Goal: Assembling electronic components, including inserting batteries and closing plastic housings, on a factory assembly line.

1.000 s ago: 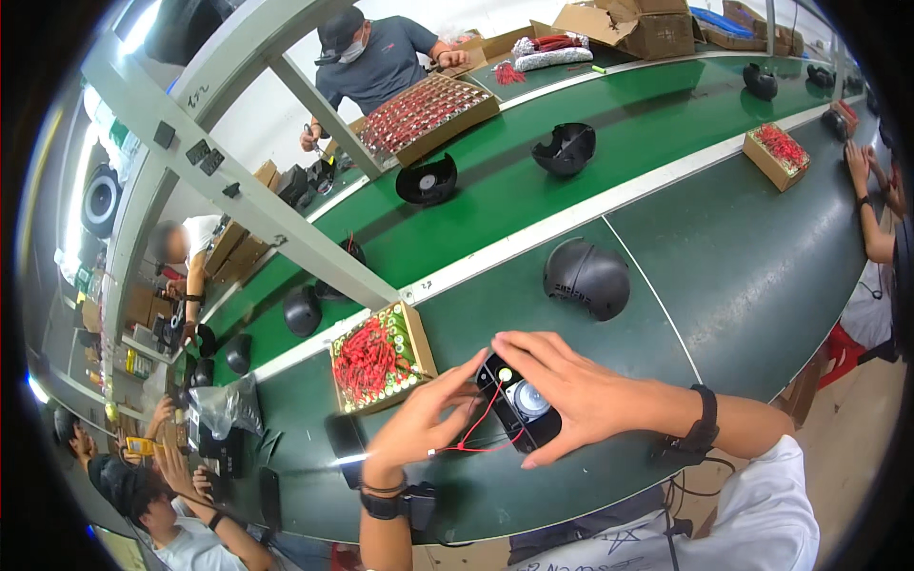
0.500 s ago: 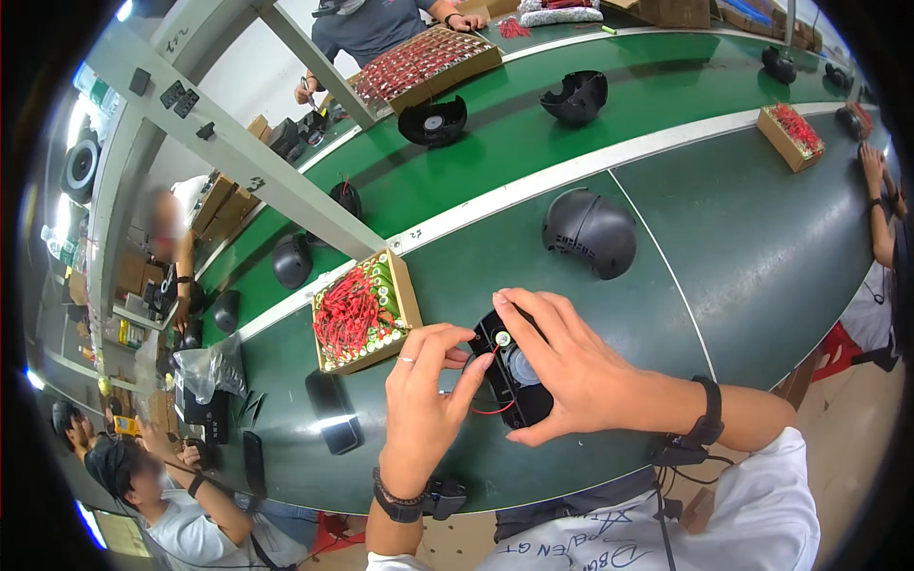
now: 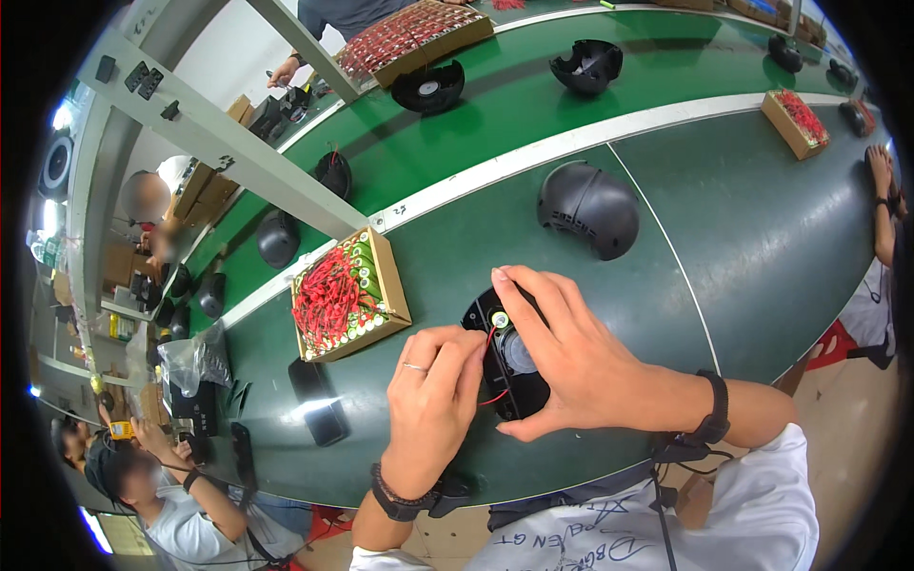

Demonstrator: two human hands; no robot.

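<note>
A black plastic housing half [image 3: 519, 402] with a round grey speaker [image 3: 518, 356] in it stands above the green table, held by my right hand [image 3: 595, 371], fingers over its far edge and thumb at its near end. A small green battery cell with a pale end [image 3: 500, 321] sits in the upper part of the housing. Thin red wire [image 3: 493, 399] runs from the cell and loops out past the near side. At the housing's left side, my left hand [image 3: 433, 400] pinches the red wire between thumb and fingers. The fingertips partly hide the wire.
A cardboard box of green cells with red wires [image 3: 398, 285] stands left of my hands, near a black phone [image 3: 318, 402]. Beyond lies a black domed shell [image 3: 590, 211]. Farther off, a bright green belt [image 3: 509, 124] carries several black shells. Co-workers sit at both sides.
My left thumb and fingers have closed together on the red wire beside the housing. My right hand keeps its hold. The view has shifted slightly.
</note>
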